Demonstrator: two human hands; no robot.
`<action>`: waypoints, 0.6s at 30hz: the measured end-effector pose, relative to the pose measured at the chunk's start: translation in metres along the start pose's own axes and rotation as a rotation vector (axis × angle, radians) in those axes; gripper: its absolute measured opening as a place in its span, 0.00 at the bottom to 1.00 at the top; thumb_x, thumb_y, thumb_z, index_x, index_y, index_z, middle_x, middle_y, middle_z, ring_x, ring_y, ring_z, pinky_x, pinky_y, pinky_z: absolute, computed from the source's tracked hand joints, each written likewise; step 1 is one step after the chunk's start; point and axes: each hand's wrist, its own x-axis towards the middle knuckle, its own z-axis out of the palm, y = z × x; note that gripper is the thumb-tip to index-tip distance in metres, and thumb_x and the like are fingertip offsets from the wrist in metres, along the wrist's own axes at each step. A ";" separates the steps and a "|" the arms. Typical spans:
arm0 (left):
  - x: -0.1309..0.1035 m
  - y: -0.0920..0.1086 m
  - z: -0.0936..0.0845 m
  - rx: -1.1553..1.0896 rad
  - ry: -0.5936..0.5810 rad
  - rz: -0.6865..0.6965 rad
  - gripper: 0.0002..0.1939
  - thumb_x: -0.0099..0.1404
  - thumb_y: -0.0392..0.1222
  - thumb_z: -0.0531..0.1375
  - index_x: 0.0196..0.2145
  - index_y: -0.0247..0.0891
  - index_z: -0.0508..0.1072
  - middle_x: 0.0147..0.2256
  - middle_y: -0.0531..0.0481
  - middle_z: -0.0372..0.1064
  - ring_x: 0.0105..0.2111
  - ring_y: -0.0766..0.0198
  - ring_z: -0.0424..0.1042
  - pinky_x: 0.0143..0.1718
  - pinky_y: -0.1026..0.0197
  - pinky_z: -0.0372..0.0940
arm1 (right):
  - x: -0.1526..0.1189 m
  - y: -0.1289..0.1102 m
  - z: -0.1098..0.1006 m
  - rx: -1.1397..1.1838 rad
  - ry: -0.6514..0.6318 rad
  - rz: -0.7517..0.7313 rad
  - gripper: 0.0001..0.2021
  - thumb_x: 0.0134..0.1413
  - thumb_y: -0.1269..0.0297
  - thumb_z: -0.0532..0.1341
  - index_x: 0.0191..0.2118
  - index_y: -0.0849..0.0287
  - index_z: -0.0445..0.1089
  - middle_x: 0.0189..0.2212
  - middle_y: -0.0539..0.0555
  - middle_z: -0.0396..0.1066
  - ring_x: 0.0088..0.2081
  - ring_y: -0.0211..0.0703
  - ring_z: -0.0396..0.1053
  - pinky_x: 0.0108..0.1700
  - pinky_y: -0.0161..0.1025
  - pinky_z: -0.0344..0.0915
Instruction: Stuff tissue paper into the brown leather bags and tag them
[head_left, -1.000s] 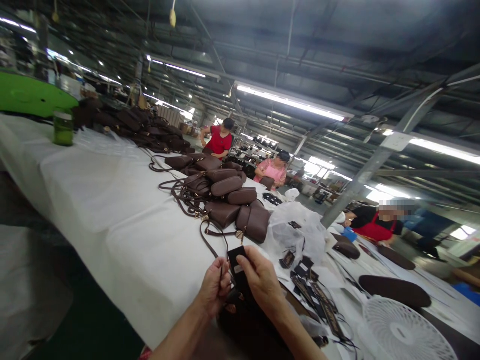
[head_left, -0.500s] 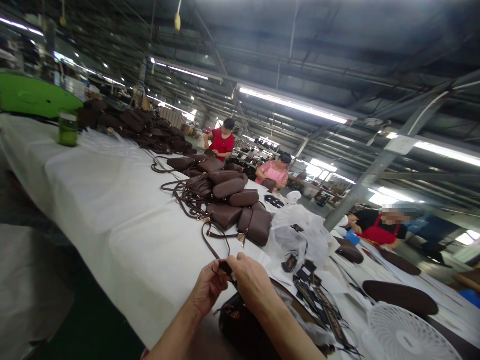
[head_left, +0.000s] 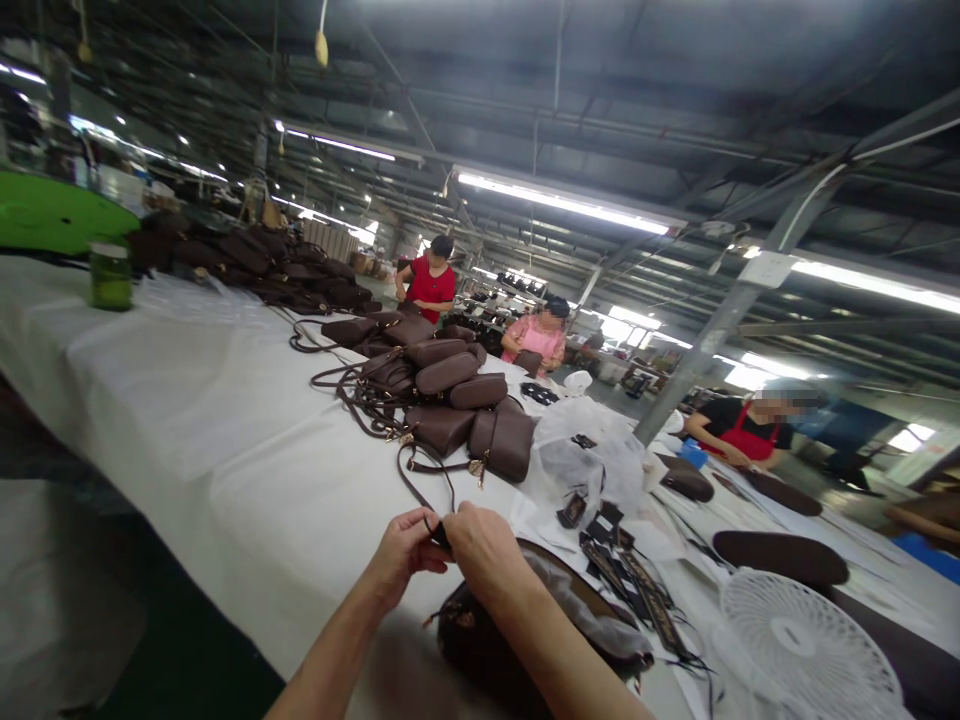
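My left hand pinches a small black piece where it meets the thin dark strap. Close against it, my right hand grips the same black piece from the right, its fingertips curled over. The strap loops up from my hands toward the piled bags. Under my right forearm lies an open dark brown bag with greyish lining or wrapping showing inside. Beyond my hands, several brown bags with straps and gold-coloured fittings are heaped on the white-covered table.
Black tags and clear plastic lie to the right, near a white fan and brown oval pieces. A green jar stands far left. Three people are across the table.
The view has shifted slightly, and more of the open bag and its lining shows. Both hands remain together at the black piece, a little further left in the picture.
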 end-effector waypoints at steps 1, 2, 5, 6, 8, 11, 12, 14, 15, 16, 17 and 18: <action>0.000 0.003 0.001 0.037 0.013 0.002 0.19 0.47 0.52 0.69 0.24 0.36 0.68 0.21 0.52 0.71 0.19 0.64 0.72 0.23 0.64 0.66 | -0.001 0.002 -0.001 0.001 -0.002 -0.007 0.09 0.59 0.74 0.56 0.36 0.62 0.75 0.33 0.62 0.73 0.36 0.48 0.75 0.34 0.37 0.67; 0.000 0.007 0.002 0.082 0.027 0.013 0.18 0.48 0.52 0.68 0.24 0.36 0.68 0.21 0.52 0.72 0.19 0.64 0.72 0.23 0.64 0.67 | -0.002 0.005 -0.001 0.003 0.000 -0.012 0.09 0.59 0.74 0.56 0.36 0.62 0.75 0.33 0.61 0.73 0.36 0.47 0.75 0.34 0.36 0.66; -0.004 0.020 0.006 0.254 0.031 0.069 0.15 0.52 0.51 0.65 0.24 0.35 0.70 0.22 0.49 0.73 0.21 0.62 0.74 0.23 0.65 0.66 | -0.008 0.013 0.001 0.036 0.045 -0.023 0.09 0.60 0.72 0.56 0.38 0.60 0.74 0.34 0.57 0.72 0.35 0.44 0.74 0.33 0.34 0.64; -0.006 0.025 0.008 0.318 0.017 0.093 0.14 0.53 0.49 0.64 0.24 0.35 0.70 0.22 0.48 0.74 0.21 0.62 0.74 0.23 0.66 0.65 | -0.012 0.016 0.003 0.063 0.076 -0.034 0.09 0.60 0.71 0.55 0.38 0.59 0.74 0.34 0.56 0.72 0.34 0.42 0.73 0.33 0.33 0.63; -0.010 0.035 0.012 0.445 -0.025 0.133 0.10 0.54 0.45 0.62 0.23 0.35 0.71 0.21 0.49 0.73 0.21 0.63 0.74 0.23 0.67 0.63 | -0.021 0.021 0.008 0.149 0.145 -0.068 0.10 0.62 0.70 0.54 0.37 0.58 0.73 0.33 0.53 0.70 0.33 0.38 0.72 0.33 0.32 0.62; -0.012 0.045 0.020 0.627 -0.079 0.199 0.06 0.54 0.38 0.58 0.22 0.36 0.72 0.20 0.50 0.72 0.22 0.64 0.72 0.25 0.67 0.62 | -0.034 0.028 0.017 0.295 0.230 -0.141 0.08 0.61 0.71 0.57 0.40 0.57 0.73 0.36 0.53 0.70 0.36 0.38 0.71 0.39 0.32 0.65; -0.012 0.048 0.022 0.681 -0.085 0.228 0.07 0.55 0.38 0.57 0.22 0.36 0.72 0.20 0.51 0.72 0.23 0.64 0.71 0.25 0.66 0.62 | -0.038 0.031 0.021 0.319 0.260 -0.158 0.09 0.58 0.72 0.60 0.43 0.57 0.73 0.39 0.54 0.71 0.40 0.40 0.71 0.43 0.34 0.65; -0.014 0.054 0.022 0.765 -0.085 0.279 0.08 0.56 0.39 0.57 0.24 0.36 0.74 0.22 0.51 0.72 0.24 0.64 0.70 0.27 0.65 0.63 | -0.047 0.039 0.029 0.299 0.321 -0.164 0.20 0.49 0.75 0.65 0.49 0.55 0.70 0.50 0.58 0.68 0.51 0.49 0.66 0.52 0.43 0.63; -0.015 0.058 0.019 0.790 -0.080 0.286 0.08 0.57 0.41 0.58 0.24 0.37 0.74 0.23 0.50 0.73 0.25 0.63 0.71 0.28 0.65 0.63 | -0.050 0.044 0.034 0.269 0.344 -0.133 0.26 0.45 0.76 0.67 0.53 0.55 0.68 0.55 0.61 0.64 0.56 0.54 0.62 0.56 0.48 0.61; -0.018 0.062 0.013 0.801 -0.066 0.276 0.10 0.58 0.44 0.59 0.24 0.37 0.73 0.23 0.50 0.73 0.26 0.62 0.71 0.28 0.64 0.64 | -0.054 0.049 0.039 0.242 0.353 -0.078 0.32 0.43 0.77 0.67 0.56 0.55 0.64 0.59 0.63 0.60 0.59 0.58 0.58 0.58 0.52 0.58; -0.021 0.066 0.003 0.798 -0.037 0.257 0.12 0.57 0.48 0.59 0.25 0.37 0.73 0.24 0.50 0.73 0.27 0.61 0.72 0.29 0.63 0.64 | -0.057 0.055 0.044 0.229 0.349 -0.011 0.36 0.41 0.78 0.67 0.59 0.56 0.60 0.61 0.64 0.57 0.60 0.60 0.57 0.58 0.54 0.58; -0.025 0.071 -0.010 0.787 0.008 0.233 0.14 0.57 0.51 0.60 0.24 0.37 0.72 0.24 0.49 0.73 0.27 0.60 0.72 0.30 0.63 0.65 | -0.060 0.060 0.048 0.232 0.335 0.057 0.39 0.41 0.78 0.66 0.62 0.57 0.56 0.60 0.65 0.58 0.59 0.60 0.58 0.58 0.54 0.59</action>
